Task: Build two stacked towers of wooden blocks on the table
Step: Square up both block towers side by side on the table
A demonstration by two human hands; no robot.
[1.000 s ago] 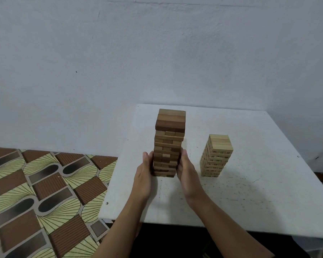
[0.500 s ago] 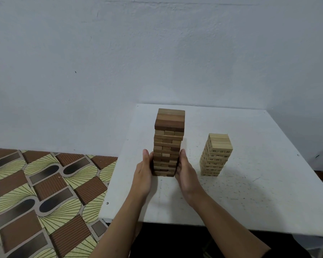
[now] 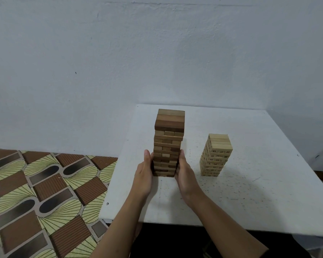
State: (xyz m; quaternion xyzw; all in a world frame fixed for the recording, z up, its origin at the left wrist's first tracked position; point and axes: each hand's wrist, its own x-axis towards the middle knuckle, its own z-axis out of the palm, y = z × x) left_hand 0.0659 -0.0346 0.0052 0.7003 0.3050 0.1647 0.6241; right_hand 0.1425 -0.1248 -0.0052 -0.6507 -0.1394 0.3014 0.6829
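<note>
tall dark tower (image 3: 168, 144) is flanked at base by left hand (image 3: 144, 175) and right hand (image 3: 185, 174), fingers straight, palms pressed flat, likely to square layers. pale short tower (image 3: 215, 155) is left apart on table (image 3: 250, 192).

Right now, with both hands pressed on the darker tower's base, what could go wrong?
1. The left hand and right hand press only the lower layers of the darker tower; uneven pressure could shift them and topple the unsupported top.
2. Falling rightward, it might hit the pale tower nearby.

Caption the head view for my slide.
Left hand and right hand press flat against the tall brown tower; shorter pale tower stands apart on white table.
</note>
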